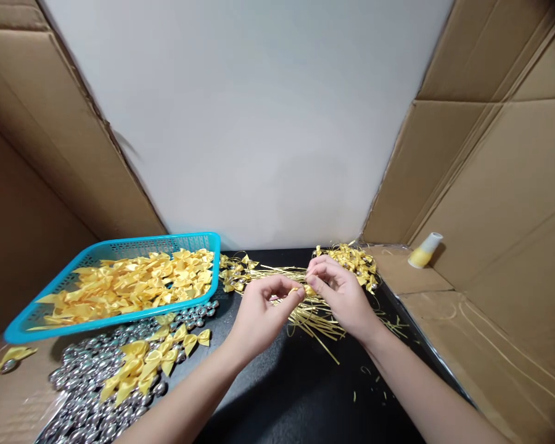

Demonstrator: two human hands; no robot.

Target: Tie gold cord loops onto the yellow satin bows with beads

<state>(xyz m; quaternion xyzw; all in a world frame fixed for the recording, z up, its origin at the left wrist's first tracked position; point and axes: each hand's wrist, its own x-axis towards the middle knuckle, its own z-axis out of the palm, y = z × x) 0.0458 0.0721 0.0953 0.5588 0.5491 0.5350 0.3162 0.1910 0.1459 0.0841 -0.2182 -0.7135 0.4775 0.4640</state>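
My left hand [261,311] and my right hand [340,290] meet over the black tabletop [305,394], fingers pinched together on a small yellow bow [305,290] and a thin gold tie. Under them lies a loose heap of gold wire ties [312,311]. Behind my right hand sits a pile of finished bows with ties [354,258]. To the left, a turquoise tray [120,250] holds many yellow satin bows [134,280].
Silver round beads [86,385] are spread at the lower left with several yellow bows [150,361] lying on them. A white and yellow glue bottle [424,250] lies on cardboard at the right. Cardboard walls [490,172] close in both sides; a white wall stands behind.
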